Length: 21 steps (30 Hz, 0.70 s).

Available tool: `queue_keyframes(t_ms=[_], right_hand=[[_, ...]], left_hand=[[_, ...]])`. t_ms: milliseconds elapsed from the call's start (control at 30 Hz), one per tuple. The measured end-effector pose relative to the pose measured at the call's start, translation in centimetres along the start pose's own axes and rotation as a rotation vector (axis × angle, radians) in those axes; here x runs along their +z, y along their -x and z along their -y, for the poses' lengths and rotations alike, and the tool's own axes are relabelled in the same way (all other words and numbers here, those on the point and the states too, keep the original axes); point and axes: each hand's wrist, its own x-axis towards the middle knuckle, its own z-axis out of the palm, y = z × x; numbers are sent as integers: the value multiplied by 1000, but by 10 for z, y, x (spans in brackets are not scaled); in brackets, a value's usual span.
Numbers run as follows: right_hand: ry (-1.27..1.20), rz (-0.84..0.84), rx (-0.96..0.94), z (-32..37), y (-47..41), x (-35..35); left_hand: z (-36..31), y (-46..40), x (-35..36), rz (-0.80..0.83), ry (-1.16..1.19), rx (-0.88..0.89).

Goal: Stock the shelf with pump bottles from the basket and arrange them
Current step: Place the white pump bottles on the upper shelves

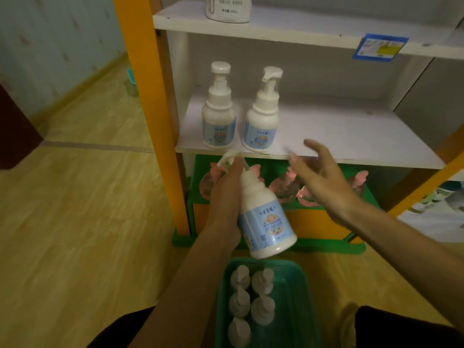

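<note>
My left hand (227,194) grips a white pump bottle with a blue label (263,219), held tilted in the air just below the front edge of the white middle shelf (339,136). My right hand (319,177) hovers to the right of it, fingers spread, holding nothing. Two matching pump bottles (219,114) (262,119) stand upright side by side at the left of that shelf. A green basket (293,297) on the floor below my arms holds several more white pump bottles (262,282), seen from above.
An orange upright (148,96) frames the shelf's left side. The lower green tier (283,209) holds pink pump bottles (283,187). Another white bottle (228,8) stands on the top shelf, and a blue price tag (379,47) hangs from its edge. Wooden floor (75,209) lies to the left.
</note>
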Motion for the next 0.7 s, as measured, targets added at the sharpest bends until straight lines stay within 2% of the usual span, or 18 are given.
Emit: queue_keyframes(t_ms=[67, 167, 367, 533, 700], right_hand=[[1, 114, 56, -15, 28, -3], [-129, 246, 155, -29, 53, 1], [-350, 304, 227, -50, 61, -1], [-208, 412, 170, -54, 53, -6], [-232, 427, 170, -62, 47, -12]], left_hand=[[4, 4, 6, 45, -9, -9], [13, 6, 16, 74, -60, -30], [31, 6, 28, 65, -139, -15], [40, 1, 38, 56, -159, 42], [46, -7, 46, 30, -181, 63]])
